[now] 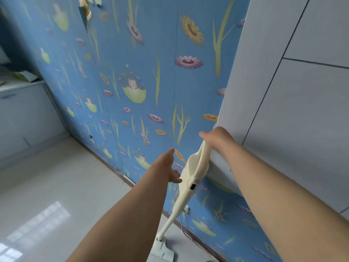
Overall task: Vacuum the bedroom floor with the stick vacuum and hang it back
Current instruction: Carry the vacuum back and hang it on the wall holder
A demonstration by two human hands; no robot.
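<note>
Against a blue flower-patterned wallpapered wall (151, 53), a cream plastic stick vacuum (192, 174) stands tilted, its head on the glossy pale floor (56, 186), beside a white panelled wardrobe (283, 110). The right hand (217, 138) grips its top handle; the left hand (168, 165) hovers loosely spread just beside its body, holding nothing.

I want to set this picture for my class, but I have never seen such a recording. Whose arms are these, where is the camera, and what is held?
There is no machine here. One camera worn on a person's head looks forward and down at their own bare arms. The right hand grips the top handle of a cream-white plastic stick vacuum. The left hand is open, fingers relaxed, beside its body. The pale floor head rests on the glossy pale floor, by a blue flowered wallpaper wall and a white cupboard.
</note>
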